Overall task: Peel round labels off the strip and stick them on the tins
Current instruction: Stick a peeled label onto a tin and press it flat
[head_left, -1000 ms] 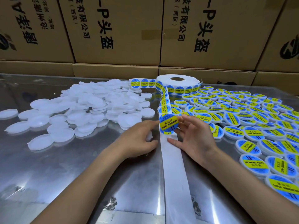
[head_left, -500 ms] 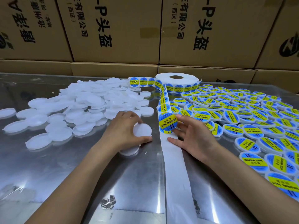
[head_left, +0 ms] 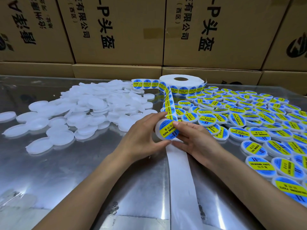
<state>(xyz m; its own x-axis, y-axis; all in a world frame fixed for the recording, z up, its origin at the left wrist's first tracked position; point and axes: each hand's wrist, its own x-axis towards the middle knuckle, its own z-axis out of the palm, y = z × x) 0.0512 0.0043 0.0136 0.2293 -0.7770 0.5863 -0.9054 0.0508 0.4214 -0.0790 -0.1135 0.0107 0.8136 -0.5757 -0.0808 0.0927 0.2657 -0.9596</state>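
- The left hand (head_left: 142, 138) grips a small round white plastic tin (head_left: 163, 130) by its rim, fingers curled round the far and near side, and holds it tilted just above the shiny metal table (head_left: 83, 171).
- The right hand (head_left: 196, 140) pinches the round blue-and-yellow paper label (head_left: 168, 130) with the thumb on top and lays it on the tin's face; the label looks nearly centred, w/ its upper edge at the strip.
- Step in hand, I judge: sticking 1 label on 1 tin. The next move calls for a firm rub over the label, esp. at the upper edge, then putting the tin down on the right side.
- The long white backing strip (head_left: 179, 171) passes under both hands and runs toward the person; its unpeeled part w/ labels climbs to the white label roll (head_left: 181, 80) at the far end of the table.
- Left of the strip lies the loose pile of bare white tins (head_left: 86, 110), near enough for the left hand to fetch the next 1.
- Right of the strip, the crowd of labelled tins (head_left: 249, 120) fills the table up to the right edge of view; room to set down is small there, approx. only the gap just beside the right wrist.
- Open table is on the near left side; the brown cardboard boxes (head_left: 116, 30) close the far edge like a wall.
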